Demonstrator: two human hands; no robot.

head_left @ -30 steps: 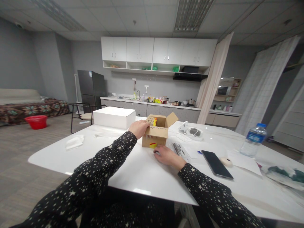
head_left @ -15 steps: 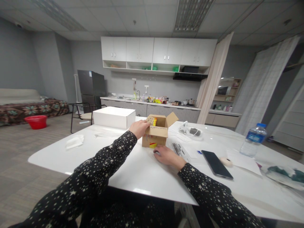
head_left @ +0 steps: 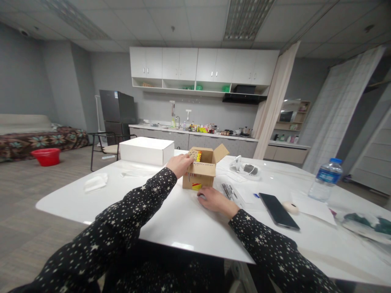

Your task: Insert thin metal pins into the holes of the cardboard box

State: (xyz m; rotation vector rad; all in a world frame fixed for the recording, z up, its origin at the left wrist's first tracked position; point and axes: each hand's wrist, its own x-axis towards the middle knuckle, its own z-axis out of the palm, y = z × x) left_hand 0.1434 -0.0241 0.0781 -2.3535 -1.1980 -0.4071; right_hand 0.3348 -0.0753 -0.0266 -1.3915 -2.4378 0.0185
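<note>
Keep left hand [head_left: 180, 164] gripping the box [head_left: 200, 173] top edge, right hand [head_left: 214, 200] flat on tabletop [head_left: 183, 215] just below the box. Hold steady, lift flaps [head_left: 220, 153] gently.

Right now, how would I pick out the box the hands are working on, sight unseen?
Find the white table; near its middle, between the closed white box and the black phone, sits the small cardboard box. The left hand grips its near-left corner. It alone is brown, flaps open, with a red and yellow label.
</note>
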